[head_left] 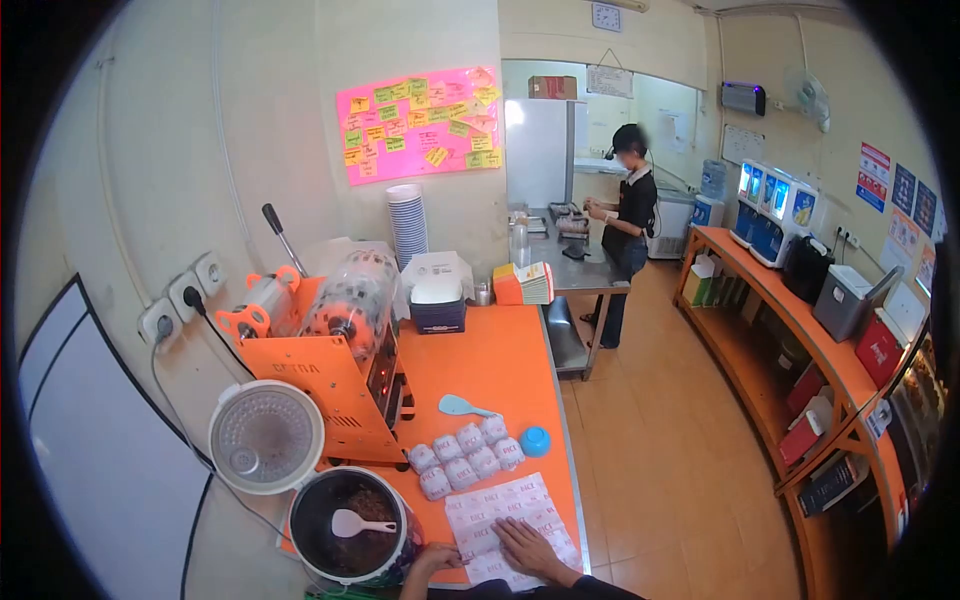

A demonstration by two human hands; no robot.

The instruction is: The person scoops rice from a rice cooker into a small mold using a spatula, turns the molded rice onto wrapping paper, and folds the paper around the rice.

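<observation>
Printed wrapping paper marked "RICE" lies flat on the orange tabletop. My right hand rests on it with fingers stretched out, palm down. At the paper's left edge, my left hand appears to pinch the border, its fingers bent together. Just beyond the paper sit several wrapped rice portions in two rows. A small blue bowl stands at their right, and a light-blue rice paddle lies behind them. Left of my left hand is an open rice cooker with a white rice paddle inside.
An orange machine with a clear drum stands at the back left. Behind are stacked paper cups, a box of white containers and a card holder. A co-worker stands at a steel table.
</observation>
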